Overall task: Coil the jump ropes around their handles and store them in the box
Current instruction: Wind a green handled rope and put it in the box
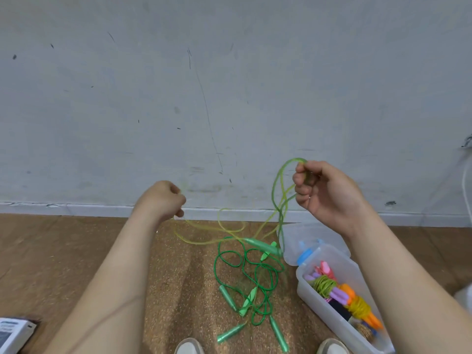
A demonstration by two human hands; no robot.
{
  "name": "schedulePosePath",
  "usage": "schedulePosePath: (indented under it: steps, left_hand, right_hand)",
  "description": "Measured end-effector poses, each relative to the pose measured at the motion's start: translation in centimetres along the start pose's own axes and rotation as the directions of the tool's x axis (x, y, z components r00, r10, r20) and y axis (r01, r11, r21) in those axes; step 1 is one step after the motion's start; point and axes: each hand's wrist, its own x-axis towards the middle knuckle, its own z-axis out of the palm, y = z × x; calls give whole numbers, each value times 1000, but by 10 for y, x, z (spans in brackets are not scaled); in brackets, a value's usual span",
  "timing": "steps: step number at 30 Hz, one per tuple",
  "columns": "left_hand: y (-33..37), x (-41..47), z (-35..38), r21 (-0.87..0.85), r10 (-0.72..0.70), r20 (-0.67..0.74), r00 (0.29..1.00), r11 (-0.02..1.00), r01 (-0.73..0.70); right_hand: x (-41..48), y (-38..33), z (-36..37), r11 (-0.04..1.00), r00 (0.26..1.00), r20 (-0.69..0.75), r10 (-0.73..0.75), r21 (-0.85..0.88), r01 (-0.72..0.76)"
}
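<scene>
While standing just left of the one box [322, 318], gripping pale green rope [277, 180] in two fists: clenching a strand in the left hand [163, 200], curling the right hand [324, 190] round a raised loop above the box. Seeing four darker green handles [227, 297] lying tangled left of the box, coiled ropes [323, 284] lying inside.

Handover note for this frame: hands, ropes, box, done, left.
Left hand: grips a pale strand of the held rope.
Right hand: grips a green loop of it, raised; whether both strands are one rope is unclear.
Floor ropes: green tangle with handles, uncoiled, left of the box.
Done: several coiled ropes lie in the open box.
Left: free the held rope, coil it round its handles, box it; same for the floor ropes.
</scene>
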Motion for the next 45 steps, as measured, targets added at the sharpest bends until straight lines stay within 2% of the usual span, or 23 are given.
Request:
schedulePosePath:
  steps: [3,6,8,10,12,14,17,19,21,23,26,30,32,33,34,36,37,38,39,40,41,43,45]
  left_hand:
    - [-1,0,2,55,0,39,999,998,-2]
    - [16,-16,6,255,221,104,970,936,-241]
    - [33,-33,19,32,392,329,859,905,-425]
    - [50,-54,36,-290,487,557,672,873,-392]
    - [60,-66,48,-372,490,682,543,871,-320]
    - [61,-67,49,-395,512,692,509,858,-327]
    - [53,-56,39,-522,585,611,533,804,-283]
    - [50,-51,31,-652,614,579,537,744,-148]
    - [50,-50,28,-706,589,558,584,707,-40]
    - [52,-51,31,-639,551,520,652,758,-132]
    - [53,-53,41,-558,557,544,627,799,-225]
    - [54,-48,31,-511,570,444,691,795,-327]
    - [52,-44,27,-412,546,338,766,818,-401]
    - [52,-43,26,-409,532,268,803,818,-405]
    - [52,-43,25,-459,515,198,834,801,-385]
    - [59,-47,21,-642,488,113,866,701,-311]
    - [63,-49,19,-729,485,101,869,630,-267]
    - [68,-53,17,-799,488,100,867,558,-222]
    - [74,-57,17,-852,492,101,865,491,-181]
    - [79,-60,18,-892,492,97,865,429,-144]
    - [84,-63,19,-924,483,82,872,364,-115]
    - [90,-64,18,-981,429,14,903,182,-71]
    - [86,-53,9,-995,315,-94,944,-68,-76]
  right_hand:
    - [-3,0,8,999,997,76,-5,42,2]
    - [-5,2,14,999,987,158,-4,52,-5]
    - [-6,3,20,996,970,242,-5,85,-16]
    - [-7,4,23,992,949,315,-13,123,-27]
    - [-7,3,25,990,941,337,-20,140,-29]
    - [-6,1,22,990,952,304,-17,135,-26]
    - [-6,-4,14,994,969,248,-4,103,-23]
    - [-6,-7,10,998,968,250,-2,57,-12]
    - [-7,-9,8,1000,962,274,-7,25,0]
    - [-7,-9,6,1000,953,302,-17,9,15]
    - [-8,-8,8,998,959,282,-42,-41,55]
    - [3,2,6,966,988,-27,-149,-218,140]
    - [9,8,-3,899,949,-208,-238,-418,133]
    - [13,11,-10,817,917,-269,-296,-568,98]
    - [17,11,-16,656,894,-284,-346,-754,14]
    - [15,10,-15,236,912,-203,-357,-964,-123]
    - [11,10,-8,190,939,-138,-316,-979,-80]
    - [5,11,1,289,971,-55,-231,-957,14]
    - [-1,15,12,471,992,53,-115,-876,101]
    - [-7,22,24,645,983,184,29,-755,122]
    - [-11,32,34,729,939,299,167,-679,87]
    - [-9,55,42,645,813,437,385,-757,101]
    - [-4,68,37,345,737,393,550,-910,228]
